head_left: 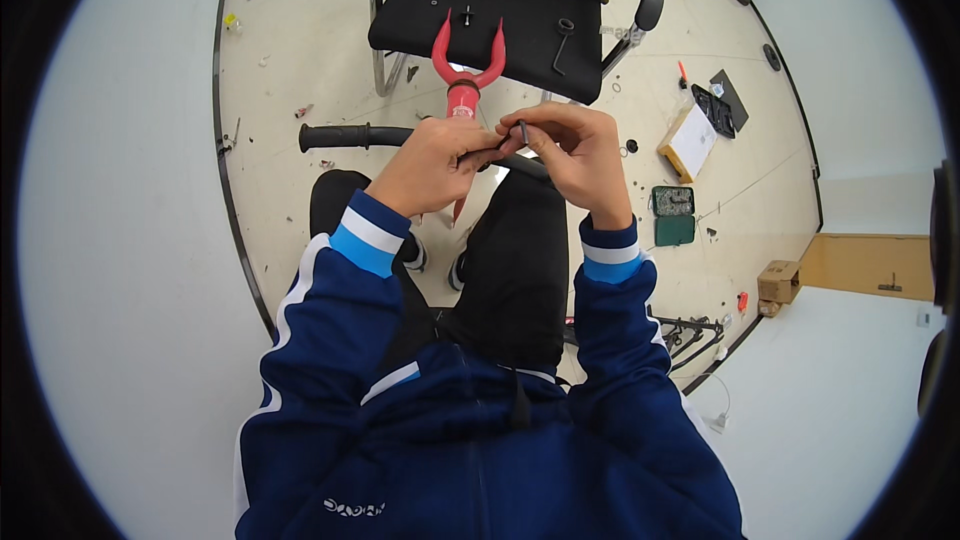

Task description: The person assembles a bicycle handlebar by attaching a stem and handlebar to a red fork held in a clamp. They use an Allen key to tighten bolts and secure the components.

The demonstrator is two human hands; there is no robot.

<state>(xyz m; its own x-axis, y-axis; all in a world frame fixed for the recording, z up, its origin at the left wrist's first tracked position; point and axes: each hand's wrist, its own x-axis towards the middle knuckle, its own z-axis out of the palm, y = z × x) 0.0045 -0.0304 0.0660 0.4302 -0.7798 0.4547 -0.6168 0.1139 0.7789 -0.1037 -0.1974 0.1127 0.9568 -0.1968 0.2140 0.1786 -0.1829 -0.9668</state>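
Left hand (pixel 432 162) is gripping the black handlebar (pixel 345 136) to steady it; right hand (pixel 575 155), fingers pinched shut, is working a hex key (pixel 522 130) at the stem above the red fork (pixel 466 65).

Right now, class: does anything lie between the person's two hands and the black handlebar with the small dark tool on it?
Nothing visible does. The left hand already grips the black handlebar, and the right hand pinches the small dark tool directly. The red fork stands just beyond the hands, not between them.
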